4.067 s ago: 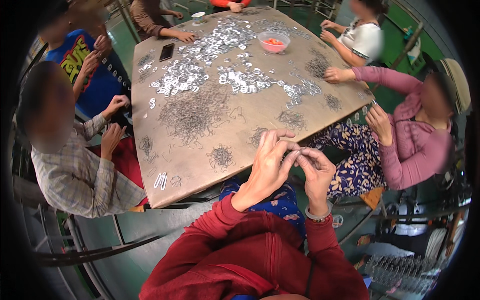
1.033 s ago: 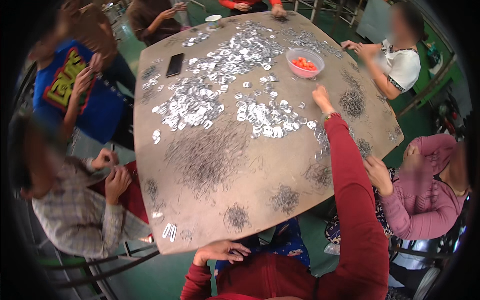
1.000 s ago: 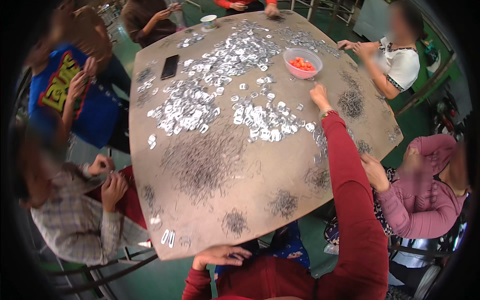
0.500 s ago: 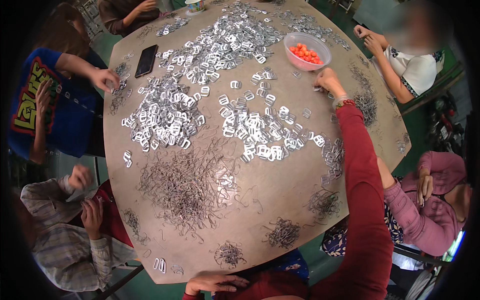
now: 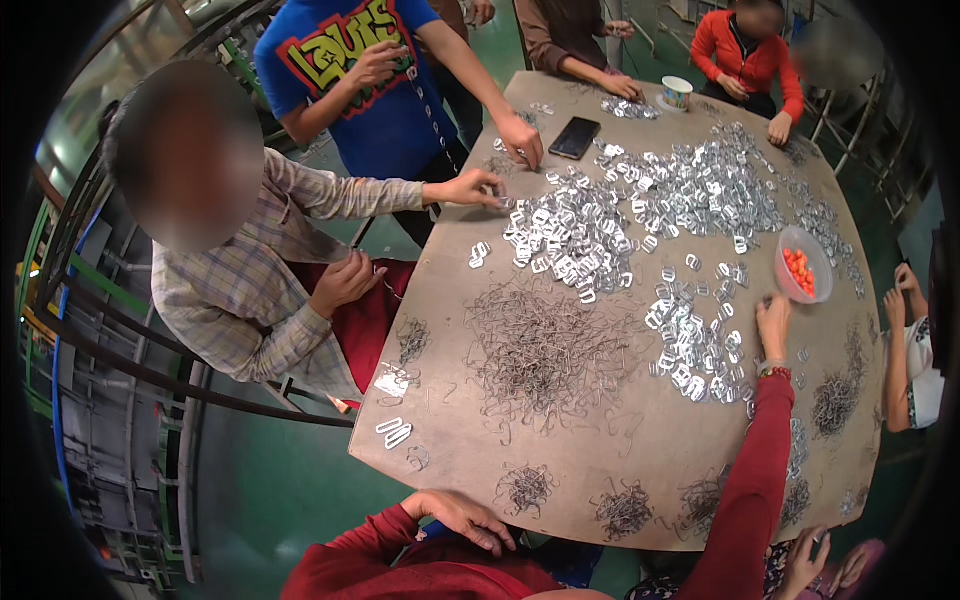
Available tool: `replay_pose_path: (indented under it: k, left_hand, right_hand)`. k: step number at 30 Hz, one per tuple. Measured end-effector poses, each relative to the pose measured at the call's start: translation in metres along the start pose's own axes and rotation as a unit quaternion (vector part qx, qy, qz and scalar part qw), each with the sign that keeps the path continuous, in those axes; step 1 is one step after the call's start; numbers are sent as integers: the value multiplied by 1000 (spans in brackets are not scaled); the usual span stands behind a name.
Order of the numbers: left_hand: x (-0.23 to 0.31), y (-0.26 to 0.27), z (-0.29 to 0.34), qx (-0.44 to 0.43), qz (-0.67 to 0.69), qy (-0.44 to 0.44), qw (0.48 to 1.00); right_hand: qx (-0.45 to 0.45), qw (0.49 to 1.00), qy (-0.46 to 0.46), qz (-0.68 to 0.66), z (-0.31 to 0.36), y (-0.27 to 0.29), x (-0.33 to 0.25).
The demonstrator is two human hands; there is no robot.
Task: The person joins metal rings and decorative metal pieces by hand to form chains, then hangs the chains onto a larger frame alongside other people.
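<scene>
My right hand [image 5: 773,325] reaches out over the table, fingers curled together at the tabletop. Whatever they hold, if anything, is hidden. It is beside a clear plastic bowl [image 5: 786,282] with small orange balls [image 5: 799,270] in it. Left of this hand lies a loose pile of silver metal slider buckles [image 5: 690,345]. At the near table edge, my left hand [image 5: 465,518] rests low with its fingers stretched out and nothing in it. Small heaps of thin wire hooks [image 5: 525,488] lie just beyond, and a large tangle of wire hooks [image 5: 540,350] spreads over the table's middle.
Larger buckle piles [image 5: 570,235] lie farther back, near a black phone [image 5: 574,139] and a paper cup [image 5: 677,94]. A co-worker in plaid [image 5: 235,300] reaches in from the left, beside one in a blue shirt [image 5: 345,60]. Others sit at the far and right sides.
The view has swung left. My right hand has shifted slightly left toward the near buckles. My left hand stays at the table edge. The plaid-sleeved co-worker's hand now reaches the buckle pile.
</scene>
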State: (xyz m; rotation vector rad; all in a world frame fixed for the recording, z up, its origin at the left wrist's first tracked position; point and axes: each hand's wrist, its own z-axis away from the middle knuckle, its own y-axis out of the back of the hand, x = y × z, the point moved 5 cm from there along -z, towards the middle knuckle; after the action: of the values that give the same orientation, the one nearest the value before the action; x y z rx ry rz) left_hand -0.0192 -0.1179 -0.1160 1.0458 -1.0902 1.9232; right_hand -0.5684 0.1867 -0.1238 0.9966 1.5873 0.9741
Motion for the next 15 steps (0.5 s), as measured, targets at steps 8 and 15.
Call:
replay_pose_path:
  k: [8, 15]
  left_hand:
    - [-13, -7, -5, 10, 4, 30, 999]
    - [-15, -5, -7, 44, 4, 10, 999]
  right_hand:
    - [166, 972, 8, 167, 12, 104, -37]
    - [95, 983, -22, 153, 20, 72, 21]
